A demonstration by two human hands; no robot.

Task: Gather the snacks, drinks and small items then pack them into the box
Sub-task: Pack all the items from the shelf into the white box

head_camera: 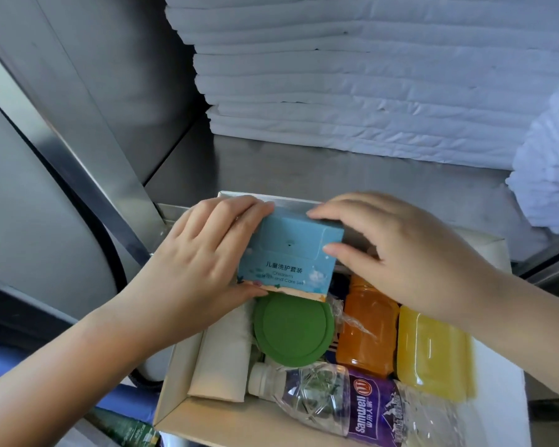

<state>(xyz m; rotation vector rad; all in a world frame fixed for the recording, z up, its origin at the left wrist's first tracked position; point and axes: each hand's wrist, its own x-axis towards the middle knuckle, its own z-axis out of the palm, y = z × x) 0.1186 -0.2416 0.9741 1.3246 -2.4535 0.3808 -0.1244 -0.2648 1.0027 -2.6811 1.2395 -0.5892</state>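
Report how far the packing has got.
Done: a green-lidded tub, orange bottle, yellow container, water bottle and cream packet already lie in the box.
In hand: the left hand and right hand both grip a blue carton over the box's far end, not yet set down.
Left: seat the carton. A dark green item outside the near left corner is possibly unpacked.

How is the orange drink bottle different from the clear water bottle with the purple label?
The orange drink bottle is orange all through; the clear water bottle with the purple label is see-through. The orange one points away from the camera, the clear one lies crosswise. Both lie in the white cardboard box.
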